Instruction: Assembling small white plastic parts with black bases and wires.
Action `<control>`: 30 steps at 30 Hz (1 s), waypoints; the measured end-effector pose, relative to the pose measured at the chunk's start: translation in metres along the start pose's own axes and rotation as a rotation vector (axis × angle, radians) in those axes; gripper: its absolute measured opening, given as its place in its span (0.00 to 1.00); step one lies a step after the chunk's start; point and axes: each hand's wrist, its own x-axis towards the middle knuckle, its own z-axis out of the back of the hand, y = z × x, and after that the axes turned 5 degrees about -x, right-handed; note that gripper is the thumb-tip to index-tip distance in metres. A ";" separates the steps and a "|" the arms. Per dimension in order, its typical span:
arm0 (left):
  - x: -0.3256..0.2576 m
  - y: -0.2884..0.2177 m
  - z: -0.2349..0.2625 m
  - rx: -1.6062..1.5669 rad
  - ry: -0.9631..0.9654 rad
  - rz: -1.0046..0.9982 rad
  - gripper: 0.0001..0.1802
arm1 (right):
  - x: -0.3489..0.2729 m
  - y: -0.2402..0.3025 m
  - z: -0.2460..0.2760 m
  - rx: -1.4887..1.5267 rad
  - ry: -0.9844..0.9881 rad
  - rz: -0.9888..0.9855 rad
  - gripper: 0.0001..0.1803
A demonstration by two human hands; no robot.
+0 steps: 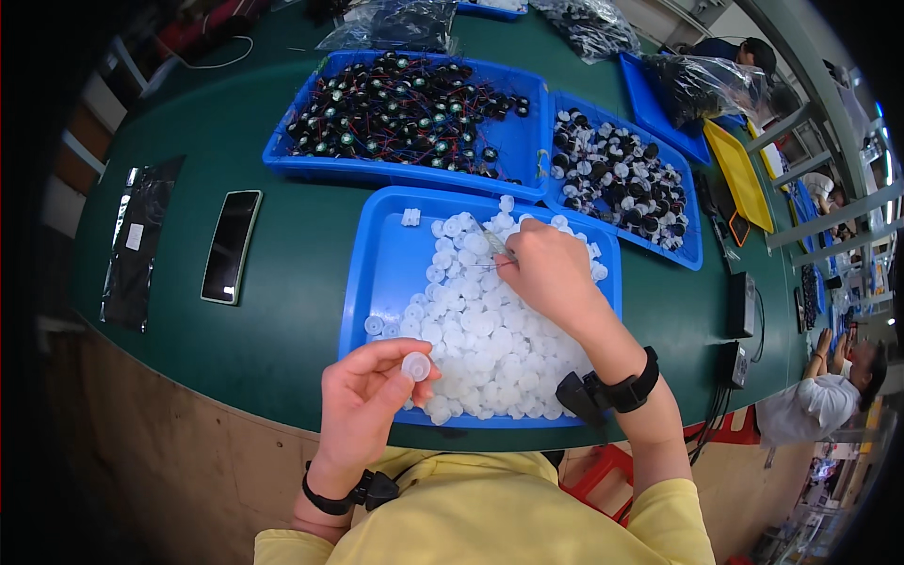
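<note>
Between the thumb and fingers of my left hand [363, 391] is a small round translucent white plastic cap [415, 366], held up at the near left edge of a blue tray [356, 273]. A heap of similar white plastic parts [485, 325] fills much of that tray. Over the tray's far side, my right hand [551, 268] is closed on a pair of thin metal tweezers [497, 243], with their tips toward the far left. Whether the tips grip anything is too small to tell. Each wrist wears a black strap with a small device.
Behind stands a blue bin of black wired parts [395, 113]; right of it, another bin of black-and-white parts [621, 179]. A phone [232, 247] and a dark plastic bag [141, 245] lie left. A yellow tray [736, 174] and black boxes [742, 304] are right. Other people sit farther right.
</note>
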 end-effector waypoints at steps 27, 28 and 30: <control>-0.012 -0.019 -0.010 -0.385 0.350 0.013 0.17 | -0.109 0.039 0.108 0.355 -0.293 0.620 0.08; -0.013 -0.019 -0.010 -0.386 0.353 0.011 0.16 | -0.109 0.039 0.107 0.335 -0.304 0.621 0.08; -0.014 -0.019 -0.009 -0.388 0.355 0.008 0.16 | -0.111 0.040 0.108 0.314 -0.305 0.637 0.07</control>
